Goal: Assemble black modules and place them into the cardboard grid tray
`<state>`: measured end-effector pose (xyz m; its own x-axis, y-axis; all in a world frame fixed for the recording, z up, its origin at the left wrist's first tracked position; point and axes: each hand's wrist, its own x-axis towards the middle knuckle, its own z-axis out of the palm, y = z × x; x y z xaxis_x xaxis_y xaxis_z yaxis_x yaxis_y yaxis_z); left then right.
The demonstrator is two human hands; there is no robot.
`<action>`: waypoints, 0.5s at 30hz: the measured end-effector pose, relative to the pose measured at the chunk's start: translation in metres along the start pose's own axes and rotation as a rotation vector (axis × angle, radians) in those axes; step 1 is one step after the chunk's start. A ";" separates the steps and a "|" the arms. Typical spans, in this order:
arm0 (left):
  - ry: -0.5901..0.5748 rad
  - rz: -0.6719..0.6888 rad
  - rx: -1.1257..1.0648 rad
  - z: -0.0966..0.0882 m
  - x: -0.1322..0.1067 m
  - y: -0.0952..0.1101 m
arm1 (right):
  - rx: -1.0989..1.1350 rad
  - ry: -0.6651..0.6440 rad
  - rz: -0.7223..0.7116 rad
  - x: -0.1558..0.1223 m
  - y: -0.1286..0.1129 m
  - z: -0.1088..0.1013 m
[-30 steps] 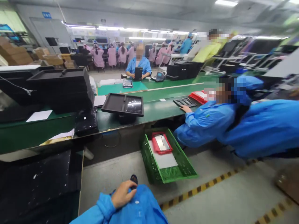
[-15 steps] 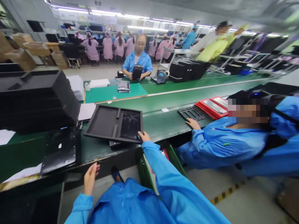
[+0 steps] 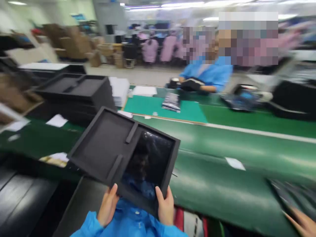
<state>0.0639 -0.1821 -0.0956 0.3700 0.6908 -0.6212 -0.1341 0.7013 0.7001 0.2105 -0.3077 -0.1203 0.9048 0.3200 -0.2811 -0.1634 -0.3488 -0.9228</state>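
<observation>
- Grip: left hand (image 3: 107, 206) and right hand (image 3: 165, 207) both closed on the near edge of a foam tray (image 3: 140, 125); thumbs on its face, other fingers hidden behind it.
- Tray position: black, off the table, tilted and held in front of the person's blue smock (image 3: 128, 219), above the table's near edge.
- Layout: two foam ribs (image 3: 131, 132) divide the tray into two bays.
- Right bay: a dark glossy panel (image 3: 150, 161) lies in it, reflecting blue from the smock. Kind of panel cannot be told from this view.
- Left bay (image 3: 98, 144): bare foam, nothing in it.
- Progress: one bay occupied, one open, judging by the tray as it stands. Whether the panel is being seated or removed cannot be told.
- Table (image 3: 229, 184): green surface with a paper slip (image 3: 235, 163); beyond it, a teal mat (image 3: 180, 110) carrying a foil pouch (image 3: 171, 102).
- Left of the mat: stacked trays (image 3: 74, 89) beside a paper stack (image 3: 119, 90).
- Nearby: a co-worker's blurred hand (image 3: 302, 223) at lower right, beside a dark item (image 3: 293, 197). Across the table, a seated co-worker (image 3: 209, 74) in blue.
</observation>
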 end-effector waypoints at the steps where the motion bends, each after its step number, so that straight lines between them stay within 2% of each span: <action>1: 0.057 0.025 -0.083 0.003 -0.009 0.006 | -0.023 -0.094 -0.023 -0.004 -0.002 0.016; 3: 0.269 0.105 -0.187 -0.001 -0.019 0.028 | -0.060 -0.367 -0.105 -0.015 -0.012 0.048; 5: 0.539 0.183 -0.274 -0.021 -0.024 0.056 | -0.062 -0.729 -0.257 -0.025 -0.029 0.073; 7: 0.773 0.237 -0.342 -0.056 -0.029 0.085 | -0.039 -1.095 -0.441 -0.027 -0.048 0.087; 9: 0.928 0.307 -0.374 -0.100 -0.033 0.109 | -0.036 -1.317 -0.529 -0.021 -0.062 0.094; 11: 1.018 0.396 -0.368 -0.145 -0.032 0.128 | -0.070 -1.369 -0.487 -0.009 -0.068 0.098; 13: 1.066 0.463 -0.352 -0.190 -0.025 0.144 | -0.124 -1.322 -0.402 0.003 -0.067 0.105; 15: 1.084 0.480 -0.342 -0.233 -0.007 0.158 | -0.178 -1.262 -0.342 0.013 -0.062 0.118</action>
<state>-0.1743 -0.0350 -0.0622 -0.7145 0.5656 -0.4118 -0.3397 0.2342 0.9109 0.1859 -0.1783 -0.0982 -0.1117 0.9769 -0.1824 0.1397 -0.1663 -0.9761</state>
